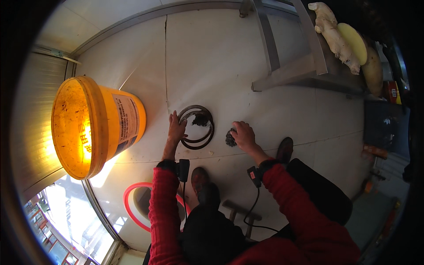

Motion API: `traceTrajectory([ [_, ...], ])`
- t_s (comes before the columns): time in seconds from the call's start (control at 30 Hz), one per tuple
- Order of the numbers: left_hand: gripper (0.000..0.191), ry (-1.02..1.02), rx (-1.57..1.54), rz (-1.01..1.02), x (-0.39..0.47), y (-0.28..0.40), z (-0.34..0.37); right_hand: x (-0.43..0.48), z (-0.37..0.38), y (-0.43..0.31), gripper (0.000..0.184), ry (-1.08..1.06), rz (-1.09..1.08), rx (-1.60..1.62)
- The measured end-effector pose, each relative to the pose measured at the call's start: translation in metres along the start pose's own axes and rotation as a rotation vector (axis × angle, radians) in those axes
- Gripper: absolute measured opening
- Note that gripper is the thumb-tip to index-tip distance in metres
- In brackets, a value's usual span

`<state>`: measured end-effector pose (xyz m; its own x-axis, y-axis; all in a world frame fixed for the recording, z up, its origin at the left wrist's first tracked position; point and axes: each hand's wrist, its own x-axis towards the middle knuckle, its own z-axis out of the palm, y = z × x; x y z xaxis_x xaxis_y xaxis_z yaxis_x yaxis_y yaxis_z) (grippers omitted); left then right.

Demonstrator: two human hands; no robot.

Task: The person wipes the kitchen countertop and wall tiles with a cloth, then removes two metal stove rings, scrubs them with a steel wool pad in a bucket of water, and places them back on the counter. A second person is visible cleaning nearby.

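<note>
On the tiled floor lie dark metal rings [208, 143], one partly over the other, with a dark, irregular clump [200, 119] showing inside their outline at the top. My left hand [177, 128] is at the left edge of the rings, its fingers apart; whether it grips a rim I cannot tell. To the right of the rings, my right hand [243, 134] has its fingers curled on a grey scouring pad of metal wool [230, 137], close above the floor. A small pale crumb [211, 153] lies below the rings.
A large yellow plastic bucket [130, 114] stands at the left. A red-rimmed basin [128, 192] is beside my left forearm. At the upper right is a metal-legged table [314, 39] bearing ginger root [331, 33] and a cut potato [352, 43]. Low stool legs [251, 216] show near my feet.
</note>
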<state>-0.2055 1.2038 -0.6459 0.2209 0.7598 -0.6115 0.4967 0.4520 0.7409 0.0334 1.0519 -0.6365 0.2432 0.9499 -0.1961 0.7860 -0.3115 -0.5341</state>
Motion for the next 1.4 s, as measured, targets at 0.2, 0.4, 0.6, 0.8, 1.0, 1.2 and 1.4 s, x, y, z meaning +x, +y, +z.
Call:
traceTrajectory([
  [0.2,0.067,0.28,0.123,-0.007,-0.056,-0.038,-0.044,-0.002,0.033,-0.03,0.033,0.006,-0.053,0.062],
  [0.4,0.047,0.763,0.619,0.149,-0.191,-0.11,-0.123,0.005,0.037,-0.053,0.035,0.015,-0.025,0.006],
  [0.6,0.082,0.937,0.803,-0.401,-0.298,-0.212,-0.187,0.034,0.051,-0.081,0.044,-0.149,0.149,-0.073],
  [0.8,0.083,0.834,0.287,-0.662,-0.332,-0.304,-0.226,0.053,0.066,-0.072,0.031,-0.148,0.176,-0.285],
  [1.0,0.045,0.808,0.224,-0.632,-0.335,-0.305,-0.241,0.056,0.058,-0.051,0.026,-0.088,0.201,-0.344],
  [1.2,0.037,0.856,0.286,-0.373,-0.314,-0.279,-0.231,0.049,0.033,-0.024,0.033,-0.135,0.271,-0.328],
  [1.4,0.034,0.816,0.407,-0.249,-0.273,-0.235,-0.226,0.045,0.016,0.0,0.046,-0.197,0.407,-0.301],
])
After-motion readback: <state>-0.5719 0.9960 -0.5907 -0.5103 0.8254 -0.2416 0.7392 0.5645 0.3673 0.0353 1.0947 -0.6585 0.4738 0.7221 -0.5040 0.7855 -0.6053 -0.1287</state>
